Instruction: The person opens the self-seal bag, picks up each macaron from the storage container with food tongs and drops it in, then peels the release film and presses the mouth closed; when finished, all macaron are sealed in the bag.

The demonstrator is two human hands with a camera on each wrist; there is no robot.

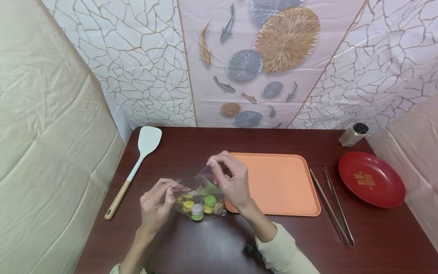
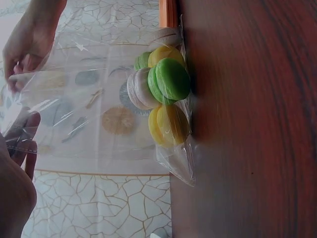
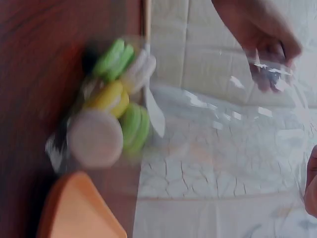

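A clear plastic bag (image 2: 59,104) stands on the dark table with its upper part pulled wide. Inside, low down, sit several macarons: a yellow one (image 2: 168,125), a green one (image 2: 172,79), a pale lilac one (image 2: 140,88) and a beige one (image 3: 95,138) among them. My left hand (image 1: 155,205) pinches the bag's upper left edge between thumb and fingers. On the opposite side, my right hand (image 1: 232,182) pinches the upper right edge, its thumb toward the bag. The right forearm passes over the near left corner of the orange tray (image 1: 277,182).
A white spatula (image 1: 149,139) with a wooden handle lies at the left. Metal tongs (image 1: 338,209) lie right of the tray, beside a red plate (image 1: 384,180) with gold markings. A black-capped jar (image 1: 352,136) stands at the back right. Patterned cloth hangs behind the table.
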